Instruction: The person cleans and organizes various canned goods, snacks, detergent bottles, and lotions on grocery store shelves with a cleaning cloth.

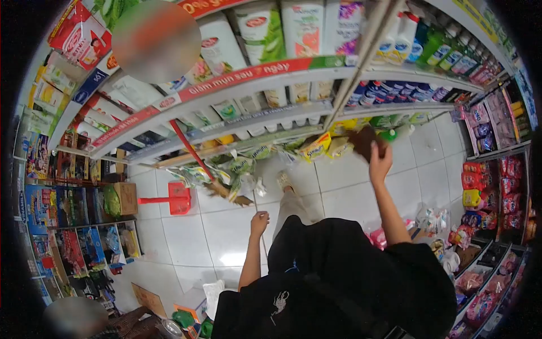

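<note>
My right hand (381, 163) is stretched forward and grips a dark brown piece (362, 141) that looks like a cloth, near the foot of the shelves. Beside it on the floor are a green-capped item (388, 135) and yellow packets (316, 147). Held low in front of my body, my left hand (259, 224) has its fingers curled in, with nothing visible in them. Ahead of that hand a broom with a red handle (192, 150) leans against the shelf, its bristles on the floor. To the left lies a red dustpan (179, 198).
Shelves of white bottles (257, 31) curve across the front, with a red price strip (237, 79). Packets and bags (243, 164) lie along their base. Red packs (511, 189) stack at right. Cardboard box (124, 198) stands left. Another person's blurred head (76, 317) is lower left.
</note>
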A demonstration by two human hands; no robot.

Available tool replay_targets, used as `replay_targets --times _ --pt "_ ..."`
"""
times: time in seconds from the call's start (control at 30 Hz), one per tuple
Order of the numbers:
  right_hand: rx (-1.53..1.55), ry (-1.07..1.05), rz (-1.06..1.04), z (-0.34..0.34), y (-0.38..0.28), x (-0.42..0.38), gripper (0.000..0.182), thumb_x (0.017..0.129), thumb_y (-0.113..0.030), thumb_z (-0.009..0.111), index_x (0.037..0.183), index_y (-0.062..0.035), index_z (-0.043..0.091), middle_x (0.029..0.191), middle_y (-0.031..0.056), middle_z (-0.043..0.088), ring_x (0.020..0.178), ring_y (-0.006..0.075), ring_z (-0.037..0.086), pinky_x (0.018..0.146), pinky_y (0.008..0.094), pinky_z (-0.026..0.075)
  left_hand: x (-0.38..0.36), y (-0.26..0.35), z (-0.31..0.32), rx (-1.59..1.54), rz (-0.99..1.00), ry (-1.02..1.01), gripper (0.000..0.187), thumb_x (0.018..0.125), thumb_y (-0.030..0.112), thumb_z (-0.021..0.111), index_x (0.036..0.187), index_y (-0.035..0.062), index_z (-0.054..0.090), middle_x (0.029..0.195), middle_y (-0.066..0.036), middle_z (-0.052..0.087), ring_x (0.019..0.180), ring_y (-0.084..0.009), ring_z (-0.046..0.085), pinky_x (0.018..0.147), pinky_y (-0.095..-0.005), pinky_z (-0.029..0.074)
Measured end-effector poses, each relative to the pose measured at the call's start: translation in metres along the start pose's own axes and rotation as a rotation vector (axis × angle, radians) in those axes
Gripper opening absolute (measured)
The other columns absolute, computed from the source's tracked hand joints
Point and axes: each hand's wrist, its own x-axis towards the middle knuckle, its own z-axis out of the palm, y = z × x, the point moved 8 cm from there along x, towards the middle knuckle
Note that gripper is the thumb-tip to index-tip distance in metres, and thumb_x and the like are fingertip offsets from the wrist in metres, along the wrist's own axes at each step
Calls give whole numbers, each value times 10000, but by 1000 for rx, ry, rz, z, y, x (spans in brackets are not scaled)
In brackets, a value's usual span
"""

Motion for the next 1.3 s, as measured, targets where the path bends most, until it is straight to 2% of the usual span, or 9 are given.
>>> replay_targets --times 0.13,0.37,0.47,0.53,0.7,0.73,1.03,1.13,1.3 --pt "55 169 -380 100 -99 93 222 757 -179 623 827 17 543 852 124 514 825 236 493 747 292 380 49 75 -30 14 113 71 254 801 203 552 961 6 564 771 -117 612 640 -158 590 570 -267 478" --pt "117 -307 -751 292 -207 0 204 647 -142 681 786 -32 579 938 149 485 875 312 489 741 382 407 66 236 -90 30 415 327 283 782 161 551 1029 24 531 778 -101 589 697 -208 566 641 -309 440" --pt "189 -422 -770 338 -250 -43 200 674 -145 666 816 -27 587 969 149 487 878 321 501 741 370 417 40 341 -103 169 726 545 409 787 158 543 1147 -7 438 1014 -176 520 931 -267 503 805 -366 388" --pt "320 -643 -616 365 -267 -60 201 704 -138 640 865 -26 592 967 150 500 884 311 508 750 359 421 35 382 -102 326 863 659 587 798 190 525 1273 -28 259 1258 -260 293 1170 -367 301 954 -428 251" --pt "517 -1117 -387 376 -291 -51 213 795 -91 541 991 -19 579 958 124 558 911 204 543 768 289 430 73 414 -114 -17 932 767 732 852 350 447 1319 -42 41 1357 -256 76 1265 -372 102 1018 -425 109" --pt "557 -1224 -220 372 -282 -48 244 788 -116 544 1006 -9 566 943 158 575 850 262 580 736 312 458 83 414 -122 -97 916 814 757 853 374 437 1320 -45 12 1361 -262 49 1268 -372 91 1021 -425 102" --pt "-88 -538 -1029 245 -265 94 174 687 9 551 858 -5 583 851 147 585 830 305 553 747 367 431 117 419 -226 -448 693 1403 637 843 155 453 1292 -86 72 1335 -269 130 1234 -357 188 1017 -409 171" --pt "-208 -639 -1221 250 -250 91 184 678 -20 578 862 -21 583 873 131 584 836 288 545 730 360 429 120 399 -321 -466 680 1755 505 829 136 474 1204 -132 267 1172 -280 376 1047 -380 408 926 -402 302" --pt "-430 -519 -1327 272 -237 74 212 674 -206 615 851 -91 589 854 54 578 796 225 525 725 358 357 138 362 -443 -451 519 1884 528 782 176 506 1177 -115 311 1164 -292 384 1084 -406 375 947 -433 268"
